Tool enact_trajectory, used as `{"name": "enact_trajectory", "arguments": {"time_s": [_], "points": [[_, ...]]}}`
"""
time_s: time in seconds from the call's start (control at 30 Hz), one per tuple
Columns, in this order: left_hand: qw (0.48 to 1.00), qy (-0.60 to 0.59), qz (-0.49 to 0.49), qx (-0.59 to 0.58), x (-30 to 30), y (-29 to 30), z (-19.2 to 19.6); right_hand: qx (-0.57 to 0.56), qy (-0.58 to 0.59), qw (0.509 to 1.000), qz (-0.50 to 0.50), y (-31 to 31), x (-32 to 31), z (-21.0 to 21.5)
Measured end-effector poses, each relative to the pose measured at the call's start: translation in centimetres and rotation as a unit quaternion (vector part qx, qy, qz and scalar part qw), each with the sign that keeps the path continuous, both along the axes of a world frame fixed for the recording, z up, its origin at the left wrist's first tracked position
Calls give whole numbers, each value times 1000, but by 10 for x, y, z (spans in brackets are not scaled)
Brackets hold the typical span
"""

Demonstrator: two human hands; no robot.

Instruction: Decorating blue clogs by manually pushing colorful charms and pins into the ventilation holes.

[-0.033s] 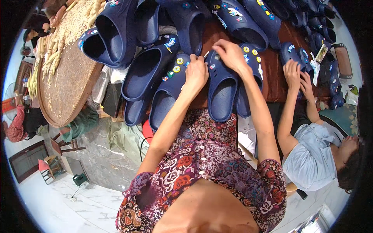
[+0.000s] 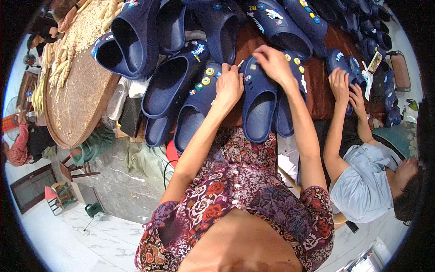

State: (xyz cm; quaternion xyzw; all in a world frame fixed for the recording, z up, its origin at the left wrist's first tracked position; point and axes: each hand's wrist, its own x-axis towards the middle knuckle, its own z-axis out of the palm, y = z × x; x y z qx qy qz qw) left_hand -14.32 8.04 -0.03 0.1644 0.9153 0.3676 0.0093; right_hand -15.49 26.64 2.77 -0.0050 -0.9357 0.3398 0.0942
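A navy clog (image 2: 259, 115) lies between my hands, toe pointing away, with a small pale charm near its toe. Just left of that toe, my left hand (image 2: 230, 84) is closed, its fingertips against a tiny pale piece (image 2: 241, 63) too small to name. My right hand (image 2: 274, 65) hovers over the toe with fingers curled together; what they hold, if anything, is hidden. Left of my left hand sits another clog (image 2: 195, 115) with yellow round charms. Partly under my right forearm is a third clog (image 2: 285, 113), also with yellow charms.
More navy clogs (image 2: 165, 84) crowd the brown-covered table (image 2: 317, 81). At right, another person's hands (image 2: 340, 86) work on a smaller clog (image 2: 336, 56). A round woven tray (image 2: 79, 104) with corn kernels and cobs stands at left. A phone-like brown object (image 2: 400, 70) lies far right.
My right hand has shifted slightly to the right, away from the clog's toe. My left hand and the clogs stay nearly in place.
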Motion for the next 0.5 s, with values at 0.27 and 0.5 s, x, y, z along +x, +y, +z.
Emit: {"name": "enact_trajectory", "arguments": {"time_s": [0.27,0.5], "points": [[997,-20,-23,72,5,11,-6,210,-17,977,-38,46,22,-12],[997,-76,-4,17,1,20,-19,215,-2,976,-36,36,24,-8]]}}
